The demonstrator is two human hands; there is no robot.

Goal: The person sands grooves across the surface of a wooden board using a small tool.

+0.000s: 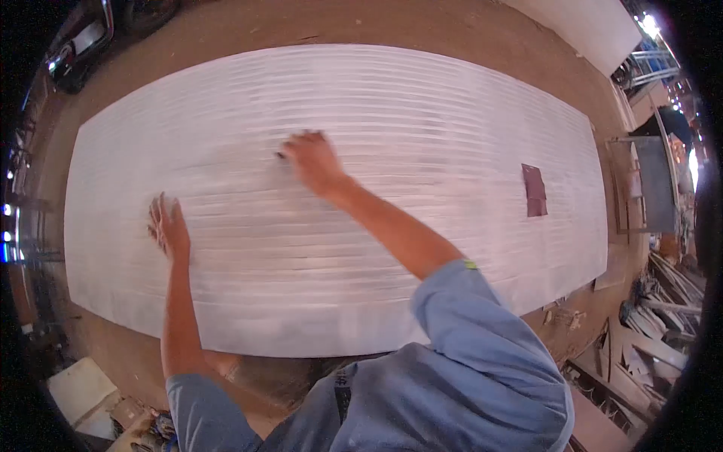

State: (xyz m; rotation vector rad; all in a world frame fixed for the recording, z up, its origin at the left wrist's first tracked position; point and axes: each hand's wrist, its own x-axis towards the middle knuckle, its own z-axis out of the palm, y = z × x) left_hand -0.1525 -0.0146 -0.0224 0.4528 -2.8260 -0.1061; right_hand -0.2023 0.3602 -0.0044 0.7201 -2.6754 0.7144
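A large white panel with fine parallel ridges lies flat in front of me. My left hand rests on its left part, fingers spread and nothing in them. Further in, near the panel's middle, my right hand is bent closed against the surface. A small dark edge pokes out by its fingers, but the rest of what it grips is hidden. To the right, a dark reddish-brown sheet, probably sandpaper, lies on the ridges.
Brown floor surrounds the panel. Part of a motorbike stands at the upper left. At the right are a grey board on a frame and a heap of metal strips. A pale board lies at the lower left.
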